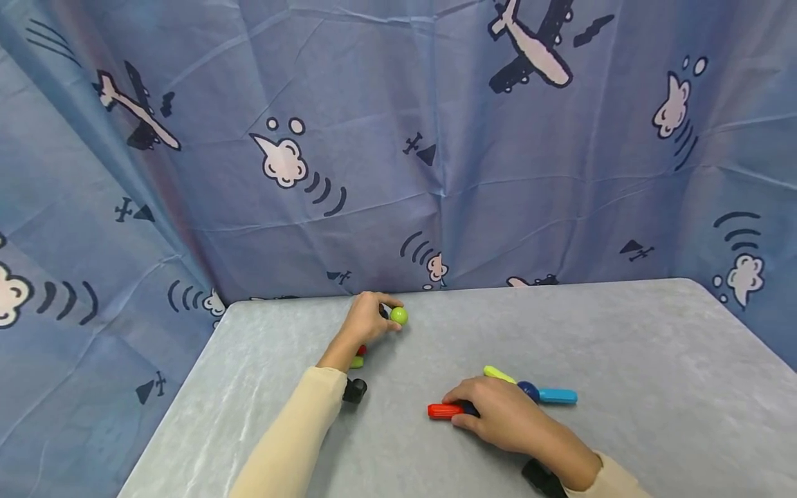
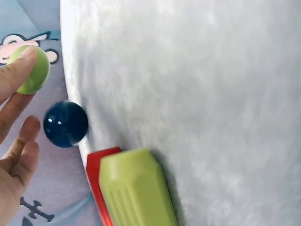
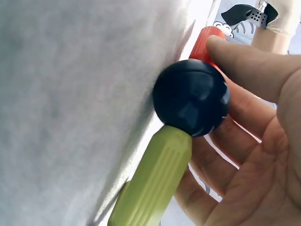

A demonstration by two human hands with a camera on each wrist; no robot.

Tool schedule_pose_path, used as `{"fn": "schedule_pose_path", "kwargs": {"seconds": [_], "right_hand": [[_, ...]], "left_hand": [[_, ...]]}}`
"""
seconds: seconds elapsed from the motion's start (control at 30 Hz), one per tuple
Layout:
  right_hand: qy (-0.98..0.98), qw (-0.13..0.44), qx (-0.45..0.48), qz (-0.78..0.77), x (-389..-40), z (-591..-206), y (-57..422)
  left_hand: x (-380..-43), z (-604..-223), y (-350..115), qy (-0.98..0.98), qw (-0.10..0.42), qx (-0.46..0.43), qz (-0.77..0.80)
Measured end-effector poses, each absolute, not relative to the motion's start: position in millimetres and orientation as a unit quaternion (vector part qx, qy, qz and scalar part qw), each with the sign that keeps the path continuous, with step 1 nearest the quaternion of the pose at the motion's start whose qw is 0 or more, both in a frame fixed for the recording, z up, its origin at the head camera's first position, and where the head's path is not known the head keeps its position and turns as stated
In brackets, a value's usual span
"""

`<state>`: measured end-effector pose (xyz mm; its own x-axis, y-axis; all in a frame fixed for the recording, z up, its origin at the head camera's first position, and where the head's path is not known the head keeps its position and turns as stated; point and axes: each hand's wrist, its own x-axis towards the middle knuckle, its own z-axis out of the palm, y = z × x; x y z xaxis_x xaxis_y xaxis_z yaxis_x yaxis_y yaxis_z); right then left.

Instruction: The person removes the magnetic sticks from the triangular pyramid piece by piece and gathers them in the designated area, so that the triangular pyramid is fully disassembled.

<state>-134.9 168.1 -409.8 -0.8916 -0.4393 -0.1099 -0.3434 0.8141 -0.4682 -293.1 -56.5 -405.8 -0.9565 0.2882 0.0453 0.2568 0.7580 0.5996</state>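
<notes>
At the table's far side, my left hand (image 1: 364, 318) pinches a light green ball (image 1: 399, 316) between thumb and fingertips. A dark blue ball (image 2: 66, 124) lies close to its lower fingers in the left wrist view. My right hand (image 1: 498, 411) grips a toy of sticks and balls near the middle front, thumb and fingers about the place where a red stick (image 1: 443, 411) meets a dark blue ball (image 3: 190, 96). A yellow-green stick (image 3: 153, 176) runs from that ball. Beyond the hand show another blue ball (image 1: 528, 391) and a light blue stick (image 1: 557, 395); some joints are hidden.
Beneath the left forearm lie a red stick (image 2: 96, 165) and a yellow-green stick (image 2: 136, 188), side by side on the grey table (image 1: 249, 415). A blue curtain (image 1: 373, 173) with printed planes hangs behind the table. Each wrist carries a black camera (image 1: 355, 391).
</notes>
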Motion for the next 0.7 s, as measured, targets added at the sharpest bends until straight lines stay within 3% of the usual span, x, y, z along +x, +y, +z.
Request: {"fn": "schedule_pose_path", "kwargs": {"seconds": [0.7], "right_hand": [[0.945, 0.095, -0.225, -0.218, -134, -412, 171]], "left_hand": [[-310, -422, -59, 0.941, 0.056, 0.16, 0.292]]}}
